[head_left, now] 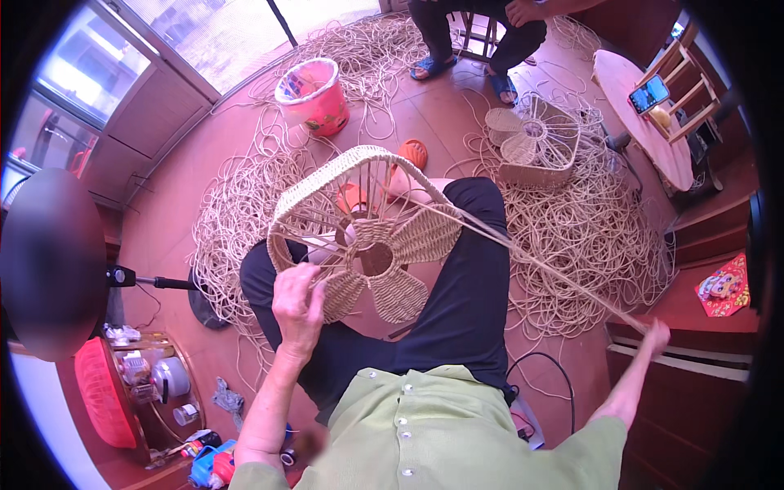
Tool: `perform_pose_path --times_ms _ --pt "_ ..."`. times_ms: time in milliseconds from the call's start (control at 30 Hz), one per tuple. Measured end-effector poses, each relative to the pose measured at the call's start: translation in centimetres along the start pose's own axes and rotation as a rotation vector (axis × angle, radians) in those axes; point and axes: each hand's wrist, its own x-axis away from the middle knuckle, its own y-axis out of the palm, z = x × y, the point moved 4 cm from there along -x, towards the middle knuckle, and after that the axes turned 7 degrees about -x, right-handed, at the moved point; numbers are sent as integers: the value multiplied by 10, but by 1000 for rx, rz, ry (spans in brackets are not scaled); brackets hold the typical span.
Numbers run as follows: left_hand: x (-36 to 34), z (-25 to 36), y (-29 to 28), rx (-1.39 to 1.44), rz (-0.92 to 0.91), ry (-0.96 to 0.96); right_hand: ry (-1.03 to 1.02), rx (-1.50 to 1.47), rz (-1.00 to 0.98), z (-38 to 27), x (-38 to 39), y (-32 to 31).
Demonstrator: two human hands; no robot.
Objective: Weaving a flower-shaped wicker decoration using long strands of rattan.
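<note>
A half-woven, flower-patterned cord piece with a woven rim and bare spokes rests over my lap, two woven petals at its bottom and one at its right. My left hand is closed at its lower-left edge, apparently gripping it; what lies under the fingertips is partly hidden. My right hand, far out to the right, grips long pale cords stretched taut from the piece.
Cord heaps surround me. A second woven piece lies right, near a round board with phone. A pink bucket stands ahead. Another person sits beyond. A stand and red-rimmed cart are left.
</note>
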Motion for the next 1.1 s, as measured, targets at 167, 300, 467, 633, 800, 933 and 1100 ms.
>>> perform_pose_path --times_ms 167,300,467,633,800,933,1100 --pt "-42 50 12 -254 36 216 -42 295 -374 -183 133 110" --pt "-70 56 47 -345 19 198 -454 -722 -642 -504 268 134" --pt "-71 50 58 -323 70 87 -840 -615 -765 -607 362 138" --pt "-59 44 59 -439 -33 210 -593 -706 -888 -514 333 131" --pt "-60 37 71 -494 -33 290 -584 -681 -819 -517 335 124" --pt "-58 38 70 -517 -60 292 -656 -549 -935 -515 329 123" --pt "-54 63 73 -505 115 375 -815 -461 -991 -517 352 87"
